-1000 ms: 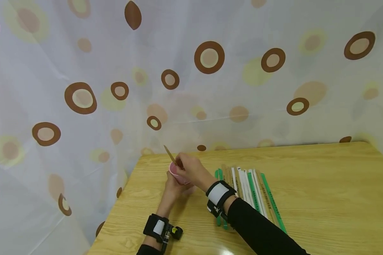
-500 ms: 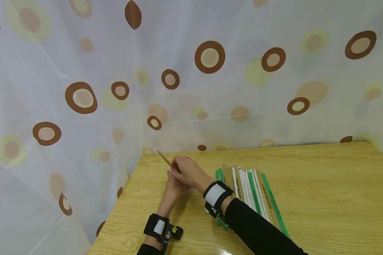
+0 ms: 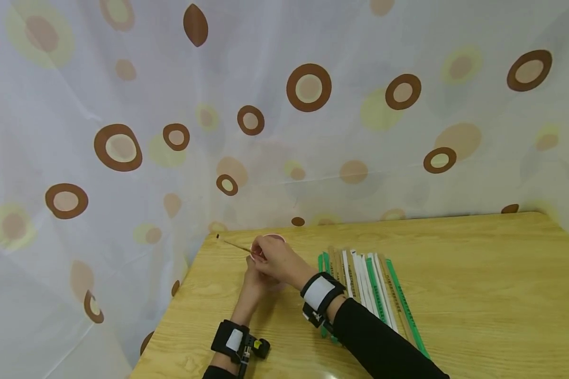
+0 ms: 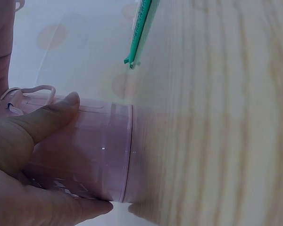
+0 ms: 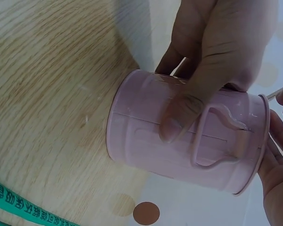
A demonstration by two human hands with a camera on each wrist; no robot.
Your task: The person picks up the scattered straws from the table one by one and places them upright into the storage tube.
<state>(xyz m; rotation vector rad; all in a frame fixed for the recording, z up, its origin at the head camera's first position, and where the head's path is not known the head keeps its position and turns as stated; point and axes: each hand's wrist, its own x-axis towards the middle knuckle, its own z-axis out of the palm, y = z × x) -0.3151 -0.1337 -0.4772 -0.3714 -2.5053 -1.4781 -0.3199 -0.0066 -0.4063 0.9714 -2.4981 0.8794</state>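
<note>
A pink metal mug [image 5: 141, 146] with a looped wire handle stands at the table's left side. My left hand [image 3: 256, 281] grips its side, the thumb lying along the wall in the left wrist view. Over the rim, my right hand [image 3: 278, 258] pinches a thin brown straw [image 3: 237, 246], which slants out to the left. A small dark speck [image 3: 217, 236] shows just beyond the straw's tip. In the right wrist view my right fingers [image 5: 278, 174] are right at the mug's rim. The head view has most of the mug hidden behind both hands.
Several straws in white, brown and green printed wrappers [image 3: 374, 284] lie side by side right of the mug, partly under my right forearm. The wooden table [image 3: 479, 284] stretches to the right. A spotted curtain [image 3: 355, 116] hangs behind and to the left.
My right hand has turned over the mug's rim, and the brown straw has swung from steeply upright down to the left, nearly level. My left hand has kept its place on the mug.
</note>
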